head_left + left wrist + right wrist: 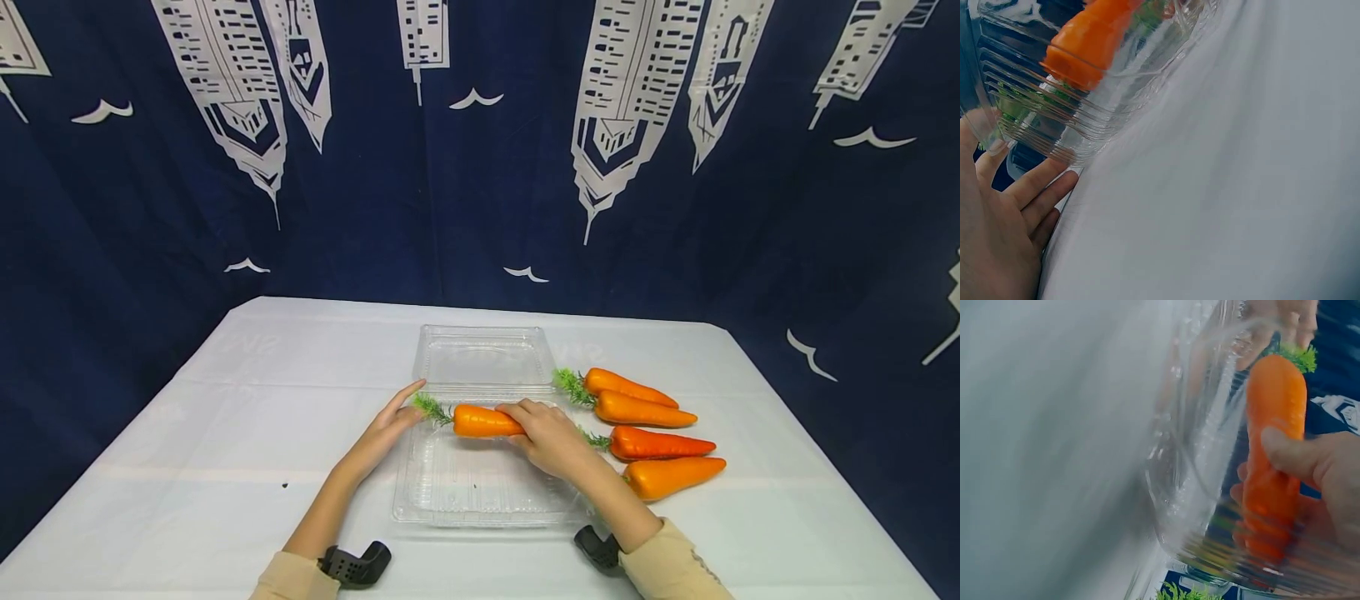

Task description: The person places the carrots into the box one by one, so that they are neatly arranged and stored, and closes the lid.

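My right hand (551, 437) grips an orange carrot (483, 422) with green leaves over the base of an open clear plastic container (487, 492). In the right wrist view the thumb lies along the side of the carrot (1275, 419), with fingers curled behind it. The leafy end points left, toward my left hand (390, 429). That hand rests at the container's left side, its fingers extended against the ribbed wall, as the left wrist view shows. The carrot (1088, 47) appears there through the clear plastic.
Several more carrots lie right of the container: two orange ones (645, 408) at the back, a redder one (660, 443) and another orange one (675, 477) nearer. The container's lid (483, 354) lies folded back behind its base. A dark blue patterned cloth (450, 183) hangs behind the white table (225, 467).
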`<state>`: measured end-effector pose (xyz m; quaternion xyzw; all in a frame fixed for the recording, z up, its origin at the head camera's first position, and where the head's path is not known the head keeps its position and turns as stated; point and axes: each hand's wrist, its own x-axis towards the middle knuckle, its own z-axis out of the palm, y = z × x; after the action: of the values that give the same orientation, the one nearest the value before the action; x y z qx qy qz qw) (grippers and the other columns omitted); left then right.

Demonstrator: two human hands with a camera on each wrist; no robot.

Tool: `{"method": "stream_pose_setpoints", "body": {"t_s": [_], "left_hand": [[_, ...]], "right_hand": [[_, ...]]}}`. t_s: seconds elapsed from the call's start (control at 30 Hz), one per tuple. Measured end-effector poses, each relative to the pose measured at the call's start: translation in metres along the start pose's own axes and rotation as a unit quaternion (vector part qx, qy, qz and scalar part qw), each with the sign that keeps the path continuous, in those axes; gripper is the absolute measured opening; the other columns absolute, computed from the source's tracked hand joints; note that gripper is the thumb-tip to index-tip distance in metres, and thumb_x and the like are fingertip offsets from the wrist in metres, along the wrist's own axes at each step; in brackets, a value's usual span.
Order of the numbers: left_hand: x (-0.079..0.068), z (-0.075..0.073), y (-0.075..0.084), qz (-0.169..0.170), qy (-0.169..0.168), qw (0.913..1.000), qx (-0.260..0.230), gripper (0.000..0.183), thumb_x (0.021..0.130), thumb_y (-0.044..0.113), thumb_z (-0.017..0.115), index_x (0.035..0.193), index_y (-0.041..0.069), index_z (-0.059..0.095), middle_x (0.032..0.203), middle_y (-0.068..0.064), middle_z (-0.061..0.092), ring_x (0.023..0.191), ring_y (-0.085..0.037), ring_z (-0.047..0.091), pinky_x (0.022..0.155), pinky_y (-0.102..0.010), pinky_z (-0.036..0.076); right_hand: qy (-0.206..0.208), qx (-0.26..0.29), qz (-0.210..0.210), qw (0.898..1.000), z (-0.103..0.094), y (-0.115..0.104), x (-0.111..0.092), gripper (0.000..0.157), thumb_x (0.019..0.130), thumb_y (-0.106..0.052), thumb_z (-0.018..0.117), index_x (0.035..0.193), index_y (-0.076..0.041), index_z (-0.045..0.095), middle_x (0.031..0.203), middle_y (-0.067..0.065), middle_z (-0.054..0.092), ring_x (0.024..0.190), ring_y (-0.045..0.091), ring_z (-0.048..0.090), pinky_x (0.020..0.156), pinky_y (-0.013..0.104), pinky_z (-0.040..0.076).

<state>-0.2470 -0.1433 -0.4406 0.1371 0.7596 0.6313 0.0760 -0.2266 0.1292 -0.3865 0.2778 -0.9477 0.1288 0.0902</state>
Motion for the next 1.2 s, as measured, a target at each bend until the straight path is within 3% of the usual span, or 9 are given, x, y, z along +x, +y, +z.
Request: {"method": "stream_pose_setpoints", "body": {"t_s": [0.43, 0.83, 1.2], "left_hand": [[-0.0003, 0.0009, 0.0022, 0.000, 0.007, 1.0000, 0.006, 0.050, 0.092, 0.035, 0.047, 0.139, 0.035, 0.030, 0.122, -0.016, 0.057, 0.119, -0.032, 0.048, 0.106, -0.059, 0.022], [-0.0001, 0.0014, 0.0023, 0.000, 0.006, 1.0000, 0.004, 0.049, 0.093, 0.035, 0.045, 0.139, 0.035, 0.030, 0.128, -0.016, 0.053, 0.122, -0.033, 0.045, 0.107, -0.061, 0.018], [-0.0010, 0.0030, 0.0035, 0.001, 0.007, 1.0000, -0.002, 0.050, 0.092, 0.034, 0.046, 0.139, 0.036, 0.030, 0.130, -0.015, 0.052, 0.123, -0.032, 0.045, 0.108, -0.059, 0.018]], "right_hand": [[-0.017, 0.002, 0.008, 1.000, 0.0047, -0.0018, 0.0033, 0.038, 0.083, -0.020, 0.065, 0.120, -0.016, 0.056, 0.111, 0.005, 0.062, 0.098, 0.025, 0.059, 0.082, 0.041, 0.045], [-0.049, 0.002, 0.025, 0.998, 0.0077, -0.0026, 0.0049, 0.040, 0.082, -0.020, 0.066, 0.121, -0.016, 0.056, 0.115, 0.006, 0.060, 0.105, 0.027, 0.057, 0.087, 0.046, 0.044], [-0.047, -0.016, 0.037, 0.998, 0.0093, -0.0019, 0.0047, 0.034, 0.080, -0.022, 0.068, 0.112, -0.016, 0.058, 0.107, 0.002, 0.062, 0.101, 0.021, 0.057, 0.081, 0.044, 0.046]]}}
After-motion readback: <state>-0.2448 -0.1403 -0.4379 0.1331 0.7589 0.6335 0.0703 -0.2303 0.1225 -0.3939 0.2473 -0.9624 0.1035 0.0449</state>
